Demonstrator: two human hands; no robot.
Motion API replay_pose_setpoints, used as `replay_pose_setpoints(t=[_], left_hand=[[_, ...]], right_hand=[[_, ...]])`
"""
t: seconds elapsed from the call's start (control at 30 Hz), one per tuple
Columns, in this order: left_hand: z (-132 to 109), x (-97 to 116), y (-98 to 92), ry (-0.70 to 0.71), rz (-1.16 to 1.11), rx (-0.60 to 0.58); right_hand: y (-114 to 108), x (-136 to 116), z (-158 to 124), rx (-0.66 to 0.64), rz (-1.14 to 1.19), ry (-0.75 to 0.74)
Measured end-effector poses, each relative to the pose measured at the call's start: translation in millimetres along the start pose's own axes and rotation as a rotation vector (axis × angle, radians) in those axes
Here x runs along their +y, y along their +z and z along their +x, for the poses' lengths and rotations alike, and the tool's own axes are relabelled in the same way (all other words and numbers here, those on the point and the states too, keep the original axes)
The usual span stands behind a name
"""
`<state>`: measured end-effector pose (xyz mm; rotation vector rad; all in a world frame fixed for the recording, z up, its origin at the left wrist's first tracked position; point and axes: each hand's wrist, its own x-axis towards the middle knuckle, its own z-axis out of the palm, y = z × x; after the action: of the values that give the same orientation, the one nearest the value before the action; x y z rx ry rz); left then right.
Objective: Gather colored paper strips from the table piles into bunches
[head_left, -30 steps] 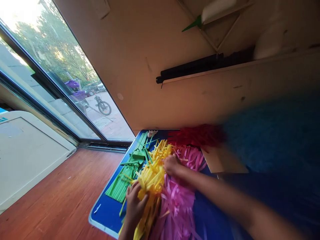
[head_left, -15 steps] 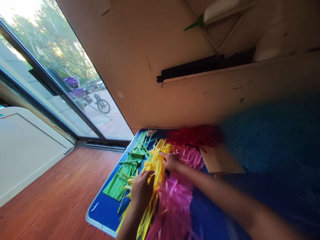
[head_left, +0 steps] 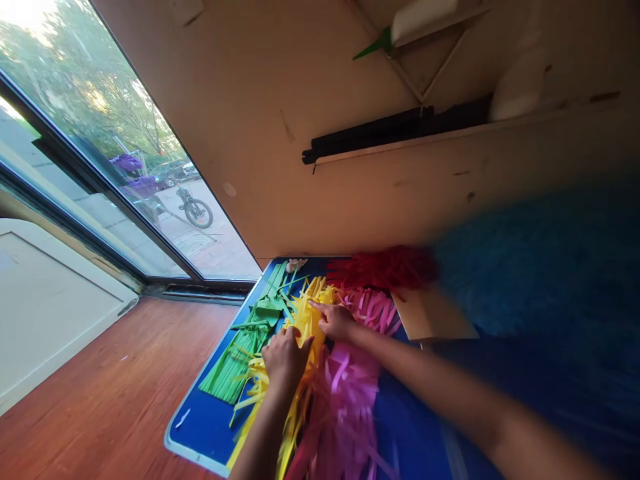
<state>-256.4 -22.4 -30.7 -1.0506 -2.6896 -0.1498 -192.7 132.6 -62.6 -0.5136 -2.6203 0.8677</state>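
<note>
Yellow paper fringe (head_left: 313, 323) lies lengthwise on a blue table (head_left: 200, 433), its strips loose and tangled. My left hand (head_left: 286, 355) rests on the left side of this fringe, thumb spread away from the fingers. Just beyond it, my right hand (head_left: 335, 320) touches the top of the yellow fringe with its index finger stretched out; its other fingers are partly hidden. Green paper strips (head_left: 235, 367) lie to the left of my hands, with folded green pieces on top. Pink fringe (head_left: 353, 387) spreads to the right, partly under my right forearm.
Dark red fringe (head_left: 385, 267) lies along the wall at the back of the table, beside a tan sheet of card (head_left: 433, 313). A large blue fringed mass (head_left: 540, 267) blurs at the right. A glass door (head_left: 165, 200) and white panel (head_left: 55, 313) stand left.
The whole view has shifted slightly, so the scene sits a little further left. My left hand has moved slightly up the yellow fringe; my right hand stays at its top.
</note>
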Motion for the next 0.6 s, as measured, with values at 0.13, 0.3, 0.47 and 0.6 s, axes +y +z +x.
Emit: replay_pose_setpoints(t=[0.13,0.3,0.47,0.6], left_hand=[[-8,1,-3.6,0.065,0.003,0.073],[-18,22,-4.0,0.155,0.033,0.092],[-16,29,-6.0,0.123,0.119,0.020],[-12,26,-8.5,0.100,0.122,0.029]], right_hand=[[0,-2,-2,-0.006,0.012,0.009],[-5,-5,-5,-0.012,0.018,0.006],[-7,-4,-3,-0.001,0.010,0.000],[-10,-2,0,0.014,-0.003,-0.023]])
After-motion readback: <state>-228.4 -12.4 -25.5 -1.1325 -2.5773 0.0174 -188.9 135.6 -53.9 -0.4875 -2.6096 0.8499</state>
